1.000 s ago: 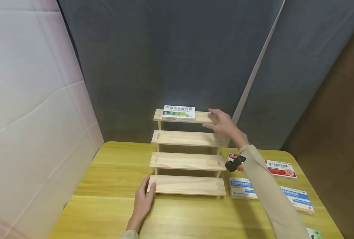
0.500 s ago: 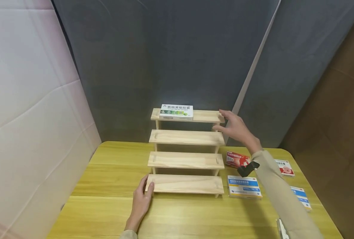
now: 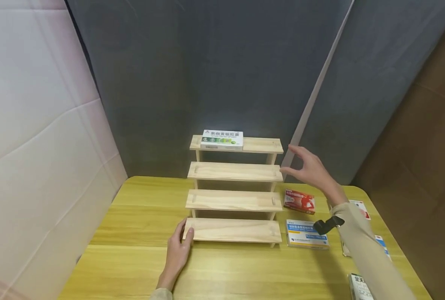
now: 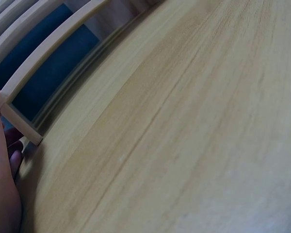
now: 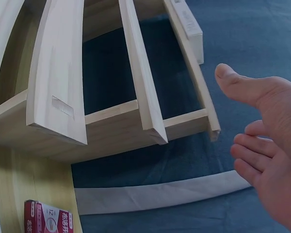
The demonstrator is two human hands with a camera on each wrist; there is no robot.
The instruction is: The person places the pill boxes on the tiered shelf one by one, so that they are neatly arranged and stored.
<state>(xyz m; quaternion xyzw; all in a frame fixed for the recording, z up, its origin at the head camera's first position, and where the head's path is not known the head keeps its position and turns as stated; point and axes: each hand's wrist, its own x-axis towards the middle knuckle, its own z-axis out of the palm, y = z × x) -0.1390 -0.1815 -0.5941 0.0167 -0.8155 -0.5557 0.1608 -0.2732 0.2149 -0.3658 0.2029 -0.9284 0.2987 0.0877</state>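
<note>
A wooden stepped display rack (image 3: 233, 201) with several tiers stands on the table. On the left half of its top tier lies a white and green medicine box (image 3: 222, 140). My left hand (image 3: 178, 252) grips the left end of the lowest tier, thumb on top; in the left wrist view its fingers (image 4: 15, 156) show behind the rack's end piece. To the right of the upper tiers, my right hand (image 3: 311, 168) hangs in the air, thumb and fingers spread apart and nothing between them. The right wrist view shows that hand (image 5: 276, 141) apart from the rack.
Right of the rack lie a red medicine box (image 3: 299, 201) and a blue and white one (image 3: 306, 234). More boxes, one of them white and dark (image 3: 359, 287), lie partly behind the right sleeve (image 3: 372, 250). A dark curtain (image 3: 207, 75) hangs behind the table (image 3: 132, 250).
My right hand has moved from the top tier's right part out to the right, off the rack. The left hand keeps its grip, and the white and green box stays on the top tier.
</note>
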